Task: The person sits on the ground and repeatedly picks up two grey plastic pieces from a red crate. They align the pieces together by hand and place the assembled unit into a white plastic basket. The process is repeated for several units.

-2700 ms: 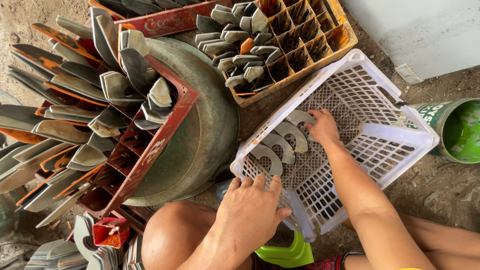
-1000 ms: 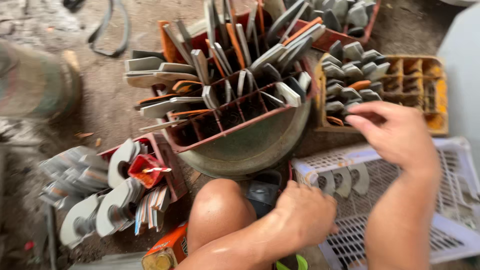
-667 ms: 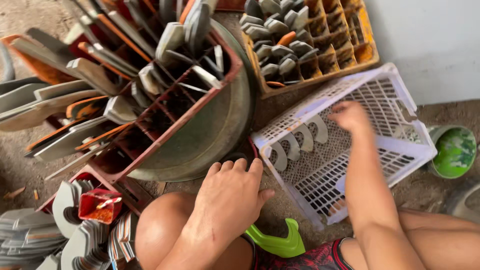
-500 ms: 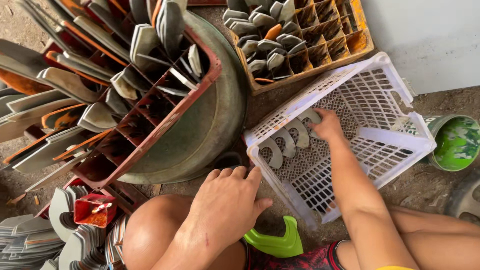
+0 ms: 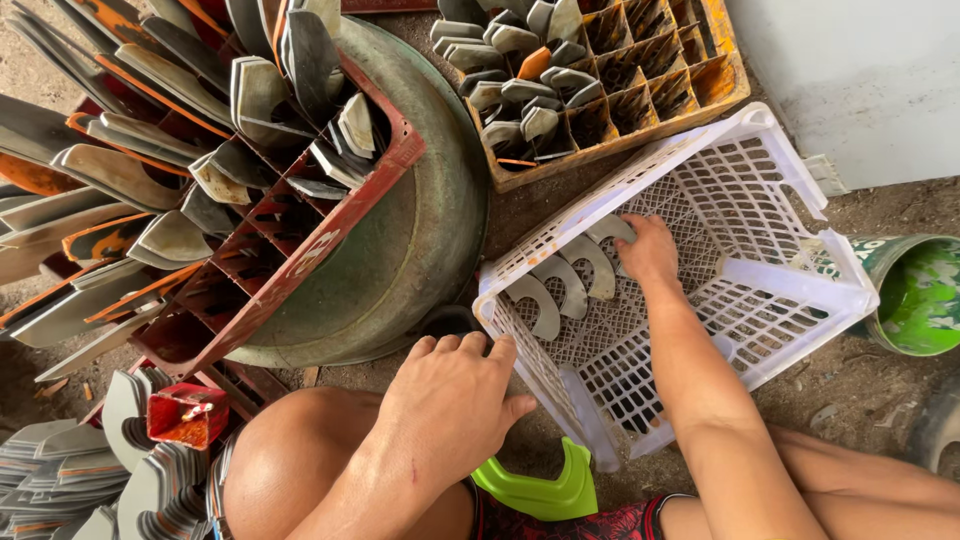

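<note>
A white plastic basket [image 5: 800,190] lies tilted on the ground in front of me. Inside it, several curved grey metal blades [image 5: 560,290] stand in a row along the left wall. My right hand [image 5: 648,250] reaches into the basket, its fingers closed on the farthest curved blade [image 5: 612,228] at the end of that row. My left hand [image 5: 450,400] rests flat on my bare knee [image 5: 290,470], just beside the basket's near corner, and holds nothing.
A red crate [image 5: 340,220] full of long grey blades leans on a green metal basin [image 5: 440,200]. An orange compartment crate [image 5: 700,95] with blades stands behind the basket. A green bucket [image 5: 920,295] is at the right, stacked curved blades [image 5: 130,470] at the lower left.
My right hand left the basket, reached up near the orange crate, then came back to the far end of the blade row. My left hand stayed on my knee.
</note>
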